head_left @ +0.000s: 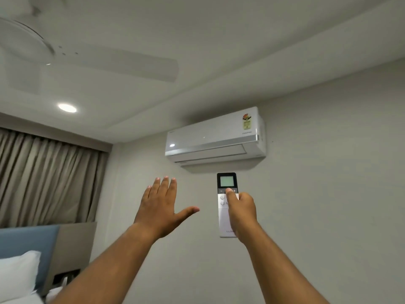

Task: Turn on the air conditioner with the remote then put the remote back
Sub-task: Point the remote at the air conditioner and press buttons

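Head view, right hand (242,212) gripping upright remote (226,205) aimed at air conditioner (215,137), left hand (161,208) open

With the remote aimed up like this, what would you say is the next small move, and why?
Probably press the thumb down. The right hand holds the slim white remote with the dark screen end pointed at the white wall-mounted air conditioner, whose flap looks closed; the left hand is open and free.

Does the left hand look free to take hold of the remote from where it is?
Probably yes. The left hand is open and empty, raised beside the remote with only bare wall between them. The right hand wraps its lower half, but the screen end is exposed.
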Tool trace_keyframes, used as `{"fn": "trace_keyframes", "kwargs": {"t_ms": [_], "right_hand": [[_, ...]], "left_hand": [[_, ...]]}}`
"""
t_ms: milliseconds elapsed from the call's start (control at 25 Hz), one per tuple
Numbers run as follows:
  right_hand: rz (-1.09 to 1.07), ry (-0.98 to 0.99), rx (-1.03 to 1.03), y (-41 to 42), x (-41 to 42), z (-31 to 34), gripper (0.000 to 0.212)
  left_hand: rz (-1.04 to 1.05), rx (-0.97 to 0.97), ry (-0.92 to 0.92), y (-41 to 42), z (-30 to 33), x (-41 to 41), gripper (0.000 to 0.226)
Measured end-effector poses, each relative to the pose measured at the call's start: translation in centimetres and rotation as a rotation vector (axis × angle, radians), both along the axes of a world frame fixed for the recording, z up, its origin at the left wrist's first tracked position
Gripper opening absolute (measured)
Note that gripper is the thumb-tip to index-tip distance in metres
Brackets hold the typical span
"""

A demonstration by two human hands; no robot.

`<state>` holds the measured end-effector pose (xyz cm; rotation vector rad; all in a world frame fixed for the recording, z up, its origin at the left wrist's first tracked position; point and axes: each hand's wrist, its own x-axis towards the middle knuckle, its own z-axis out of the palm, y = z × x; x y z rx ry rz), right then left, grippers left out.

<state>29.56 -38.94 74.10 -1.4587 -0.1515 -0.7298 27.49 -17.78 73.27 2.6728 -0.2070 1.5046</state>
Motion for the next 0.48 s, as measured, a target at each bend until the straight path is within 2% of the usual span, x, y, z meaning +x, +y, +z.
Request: {"fn": "trace_keyframes", "kwargs": {"t_ms": [280, 360, 480], "right_hand": [[-0.008, -0.005, -0.004, -1.2, -1.1, 1.8, 0.035], [0.091, 0.038, 0.035, -1.3, -1.4, 2.2, 0.035], [0.291, 0.056, 0.210, -1.7, -2.0, 2.6, 0.031]], "left_hand": [[-0.035, -0.002, -0.009, -1.5, 1.9, -0.2, 0.119], [-0.037, 0.002, -0.019, -1.7, 2.1, -0.4, 0.120], [-0.034, 0.004, -0.030, -1.9, 2.4, -0.7, 0.121]]}}
